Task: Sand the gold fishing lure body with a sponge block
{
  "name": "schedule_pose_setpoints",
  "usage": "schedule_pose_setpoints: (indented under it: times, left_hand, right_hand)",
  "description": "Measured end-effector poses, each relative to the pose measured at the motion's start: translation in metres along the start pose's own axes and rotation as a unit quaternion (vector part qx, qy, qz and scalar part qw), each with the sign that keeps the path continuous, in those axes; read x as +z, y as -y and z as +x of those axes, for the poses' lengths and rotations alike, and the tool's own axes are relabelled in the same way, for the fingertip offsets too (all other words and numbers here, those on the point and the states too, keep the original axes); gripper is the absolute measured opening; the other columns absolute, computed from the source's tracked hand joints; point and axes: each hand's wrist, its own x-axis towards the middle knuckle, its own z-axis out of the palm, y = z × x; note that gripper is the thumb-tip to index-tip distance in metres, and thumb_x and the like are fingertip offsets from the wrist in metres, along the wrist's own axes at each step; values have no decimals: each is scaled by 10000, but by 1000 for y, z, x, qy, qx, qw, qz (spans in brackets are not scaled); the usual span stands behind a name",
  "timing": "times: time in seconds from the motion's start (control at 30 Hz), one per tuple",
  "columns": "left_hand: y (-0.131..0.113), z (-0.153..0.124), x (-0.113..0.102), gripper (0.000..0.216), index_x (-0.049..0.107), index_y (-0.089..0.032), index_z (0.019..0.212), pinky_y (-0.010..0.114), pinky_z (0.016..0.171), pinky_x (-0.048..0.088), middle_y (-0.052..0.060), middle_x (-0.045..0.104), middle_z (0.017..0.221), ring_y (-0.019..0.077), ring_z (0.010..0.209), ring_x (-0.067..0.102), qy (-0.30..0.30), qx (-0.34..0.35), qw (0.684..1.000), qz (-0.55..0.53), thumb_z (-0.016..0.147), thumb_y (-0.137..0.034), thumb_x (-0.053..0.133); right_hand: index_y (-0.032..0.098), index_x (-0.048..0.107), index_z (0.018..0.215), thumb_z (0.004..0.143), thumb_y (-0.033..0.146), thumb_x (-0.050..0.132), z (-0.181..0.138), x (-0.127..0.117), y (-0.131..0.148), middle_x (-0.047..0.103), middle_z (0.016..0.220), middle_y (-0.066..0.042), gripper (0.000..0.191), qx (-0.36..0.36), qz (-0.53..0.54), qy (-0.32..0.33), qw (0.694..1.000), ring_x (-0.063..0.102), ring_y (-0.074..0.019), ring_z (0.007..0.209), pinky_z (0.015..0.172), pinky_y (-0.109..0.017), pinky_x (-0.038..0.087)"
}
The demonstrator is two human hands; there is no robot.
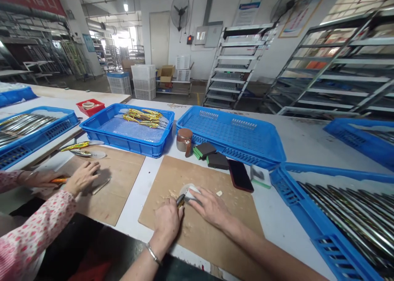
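Note:
My left hand (168,217) is closed around a dark, shiny fishing lure (181,199) above a cardboard sheet (154,209). The lure's see-through lip (184,188) points away from me. My right hand (211,207) is closed at the lip end, thumb and fingers pinched together. Something small and whitish shows at its fingertips; I cannot make out whether it is a separate piece or part of the lip. Pale crumbs lie on the cardboard around the lure, and a small cream-coloured bit (219,193) sits to the right of my fingers.
Beyond the cardboard are a brown mug (184,139), dark sanding blocks (218,160) and a phone (240,175). Blue trays (123,140) surround the spot, some holding lures. At left, a co-worker's hands (81,178) work over another cardboard sheet with an orange-handled tool (59,180).

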Motion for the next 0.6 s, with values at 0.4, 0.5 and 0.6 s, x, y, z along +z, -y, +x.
schedule_pose_setpoints:
  times: [0.4,0.5,0.6]
  left_hand:
    - [-4,0,-5,266,665,-133,1177,342,818,580,140,741,1118,283,1011,747,6,-2,1000,8,1035,-343,582]
    - [-5,0,-5,278,671,-127,1176,345,826,585,145,743,1104,284,1011,750,9,-5,1000,10,1045,-348,564]
    - [-6,0,-6,289,670,-128,1196,355,814,591,149,742,1105,290,1014,754,13,-6,1000,20,1051,-346,547]
  right_hand:
    - [210,706,1361,1043,358,592,-1,2,1,687,1346,-159,369,55,-19,7,998,656,-330,1204,1030,-453,549]
    - [207,693,1377,1048,368,586,-3,4,3,689,1334,-169,382,59,-39,-17,997,664,-333,1168,1006,-453,553]
    - [238,677,1392,1064,393,564,-7,8,5,691,1326,-142,380,-9,-21,-53,998,663,-301,1159,996,-415,552]
